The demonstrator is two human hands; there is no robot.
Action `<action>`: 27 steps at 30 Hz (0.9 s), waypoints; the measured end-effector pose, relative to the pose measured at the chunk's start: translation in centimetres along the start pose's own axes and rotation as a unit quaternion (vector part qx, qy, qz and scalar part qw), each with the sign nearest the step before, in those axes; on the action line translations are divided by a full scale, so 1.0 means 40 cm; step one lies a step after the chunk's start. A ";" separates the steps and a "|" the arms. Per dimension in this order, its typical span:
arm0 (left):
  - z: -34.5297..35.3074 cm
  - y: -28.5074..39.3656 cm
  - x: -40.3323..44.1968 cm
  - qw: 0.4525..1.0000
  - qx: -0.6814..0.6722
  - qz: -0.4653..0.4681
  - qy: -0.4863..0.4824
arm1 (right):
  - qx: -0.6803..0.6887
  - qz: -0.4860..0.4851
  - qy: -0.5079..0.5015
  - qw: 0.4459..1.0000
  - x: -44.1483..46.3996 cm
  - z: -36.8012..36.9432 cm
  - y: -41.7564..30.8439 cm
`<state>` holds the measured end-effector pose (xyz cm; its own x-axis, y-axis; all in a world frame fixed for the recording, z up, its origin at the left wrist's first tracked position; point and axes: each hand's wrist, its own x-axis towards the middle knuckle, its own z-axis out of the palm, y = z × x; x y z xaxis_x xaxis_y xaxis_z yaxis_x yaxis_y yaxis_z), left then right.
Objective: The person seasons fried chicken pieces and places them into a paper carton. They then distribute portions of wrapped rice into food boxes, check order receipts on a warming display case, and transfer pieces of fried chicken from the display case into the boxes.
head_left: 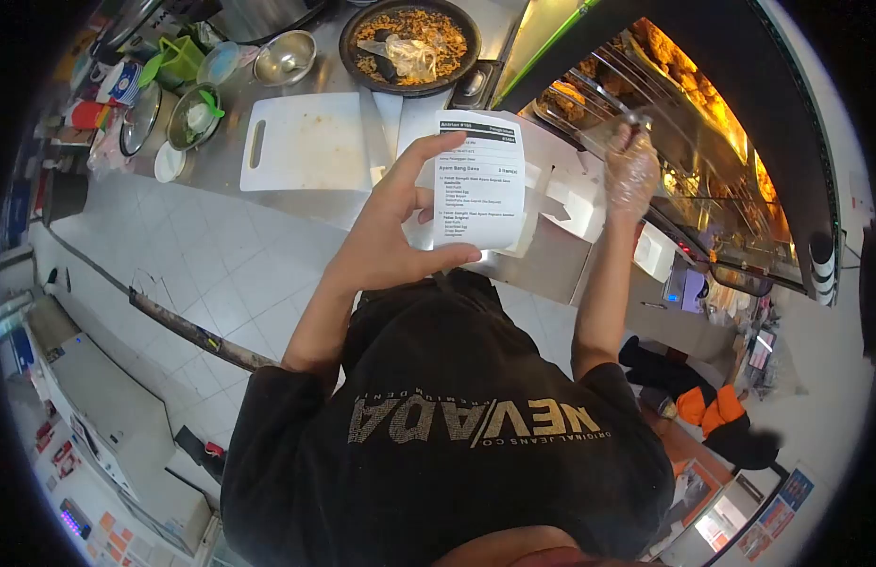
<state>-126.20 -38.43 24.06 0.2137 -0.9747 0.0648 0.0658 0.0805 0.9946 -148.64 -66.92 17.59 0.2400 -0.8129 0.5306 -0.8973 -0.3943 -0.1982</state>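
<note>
Head view: your left hand (389, 219) has its grip closed on a printed paper slip (480, 194), pinching it between the thumb, laid across its lower part, and the fingers. One finger lies over the dark band at the top of the slip, and the printed side faces up toward you. The slip is in front of your chest, raised over the near edge of the worktop (330, 79).

Your right hand (631, 175) wears a clear plastic glove and is at the front of a lit display case (799, 113), with fried food (679, 61) on its racks. That grip is curled around a metal utensil (636, 120); its exact shape is hard to make out against the bright case. A white open box (579, 210) sits just to the left of your gloved hand, near the slip.

To the left of the slip, a white cutting board (315, 142) with a handle slot lies flat, brownish marks on its surface. Beyond it stands a dark round pan (428, 90) of chopped brown food, with crumpled clear plastic (414, 59) lying on top. A metal bowl (268, 64) stands to the left of the pan, and a green spoon (211, 102) rests in another bowl farther left.
</note>
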 end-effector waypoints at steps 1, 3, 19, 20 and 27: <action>0.001 -0.002 0.003 1.000 -0.002 0.001 -0.005 | 0.000 0.015 0.005 1.000 -0.003 -0.002 0.050; 0.008 -0.011 0.014 1.000 -0.015 -0.012 -0.016 | -0.028 0.060 -0.018 0.998 -0.009 -0.029 0.133; 0.122 -0.054 0.097 0.996 -0.045 0.029 -0.070 | -0.137 0.094 -0.013 0.986 0.000 -0.120 0.555; 0.122 -0.054 0.096 0.996 -0.051 0.027 -0.066 | -0.144 0.105 -0.019 0.984 0.001 -0.121 0.555; 0.117 -0.061 0.089 0.999 -0.032 0.013 -0.040 | -0.157 0.111 -0.066 0.979 0.003 -0.175 0.481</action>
<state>-130.17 -43.05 22.25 0.1381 -0.9853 0.1002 0.1245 0.1177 0.9852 -168.44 -71.62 19.60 0.0542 -0.9202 0.3878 -0.9975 -0.0677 -0.0212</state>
